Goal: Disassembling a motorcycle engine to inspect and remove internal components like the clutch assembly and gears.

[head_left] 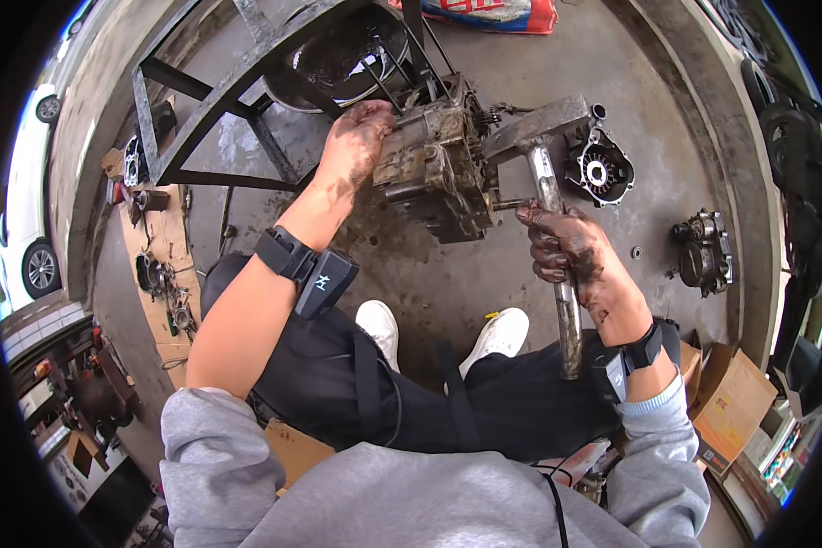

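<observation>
A greasy metal engine block point(434, 169) stands in front of me beside a black metal frame. My left hand point(363, 135), smeared with grease, grips its left upper edge, and the fingertips are partly hidden. My right hand point(566, 245), blackened with oil, is wrapped round the steel handle of a heavy hammer point(568, 333). The hammer's blocky head lies against or just beside the block's right side; I cannot tell whether they touch. A thin shaft sticks out of the block near my right fingers.
A black metal frame point(237, 87) rises at the left, with an oily basin point(338, 59) behind it. Engine covers point(601, 169) and another casing point(703, 256) lie on the floor at right. Small parts rest on cardboard point(155, 237) at left. A cardboard box point(732, 406) stands lower right.
</observation>
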Demonstrator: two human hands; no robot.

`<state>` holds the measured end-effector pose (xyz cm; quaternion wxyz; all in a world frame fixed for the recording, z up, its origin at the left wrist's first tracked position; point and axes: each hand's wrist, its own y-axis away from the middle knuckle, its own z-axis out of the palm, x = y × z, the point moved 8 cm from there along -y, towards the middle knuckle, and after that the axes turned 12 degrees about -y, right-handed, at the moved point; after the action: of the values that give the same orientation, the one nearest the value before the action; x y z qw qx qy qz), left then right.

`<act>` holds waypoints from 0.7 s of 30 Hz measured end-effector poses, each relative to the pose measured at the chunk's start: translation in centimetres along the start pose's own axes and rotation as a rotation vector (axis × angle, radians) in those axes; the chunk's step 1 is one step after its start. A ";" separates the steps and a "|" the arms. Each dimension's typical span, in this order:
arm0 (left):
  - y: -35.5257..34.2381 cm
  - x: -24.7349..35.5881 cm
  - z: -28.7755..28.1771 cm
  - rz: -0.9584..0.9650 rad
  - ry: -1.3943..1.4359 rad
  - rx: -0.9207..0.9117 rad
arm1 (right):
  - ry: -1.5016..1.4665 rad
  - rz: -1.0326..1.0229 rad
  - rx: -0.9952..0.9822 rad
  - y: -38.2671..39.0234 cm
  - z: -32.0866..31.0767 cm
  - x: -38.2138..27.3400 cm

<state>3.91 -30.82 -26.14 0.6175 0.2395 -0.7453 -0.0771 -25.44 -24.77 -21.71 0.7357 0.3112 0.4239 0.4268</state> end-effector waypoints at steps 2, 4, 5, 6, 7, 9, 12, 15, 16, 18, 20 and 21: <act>1.1 2.0 0.4 0.086 -0.291 -0.072 | -0.041 0.003 0.052 -0.4 -0.6 0.1; 2.5 3.8 0.5 0.235 -0.784 -0.103 | -0.064 -0.047 0.101 -0.3 -0.9 -0.4; 3.4 4.9 0.7 0.371 -1.010 -0.088 | -0.002 -0.118 0.097 -0.2 -0.7 -1.1; 4.0 4.2 0.8 0.292 -1.155 -0.175 | 0.049 -0.208 0.082 -0.1 -0.3 -2.0; 4.8 3.1 0.7 0.169 -1.310 -0.281 | 0.080 -0.267 0.062 0.1 0.2 -2.5; 7.4 2.2 1.1 0.154 -1.481 -0.418 | 0.189 -0.377 0.010 0.4 1.5 -3.1; 12.6 1.2 4.8 0.377 -1.369 -0.711 | 0.282 -0.377 -0.094 -0.4 3.9 -1.8; 16.2 5.0 4.9 0.838 -0.514 -0.555 | 0.574 -0.258 -0.067 -2.5 5.3 0.4; 16.7 4.6 5.0 0.888 -0.656 -0.470 | 0.697 -0.233 0.000 -2.9 5.4 0.8; 15.9 1.3 5.1 0.583 -0.769 -0.741 | 0.726 -0.369 0.022 -2.1 6.1 0.1; 16.1 0.4 4.1 0.487 -0.859 -0.784 | 0.714 -0.412 0.113 -0.7 5.6 -0.9; 16.4 1.5 3.5 0.586 -0.885 -0.675 | 0.589 -0.423 0.071 0.0 5.8 -1.4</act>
<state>-3.91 -17.79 -18.88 0.2874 -0.2376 -0.8995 -0.2275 -20.69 -26.51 -18.61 0.6427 0.1057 0.6873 0.3214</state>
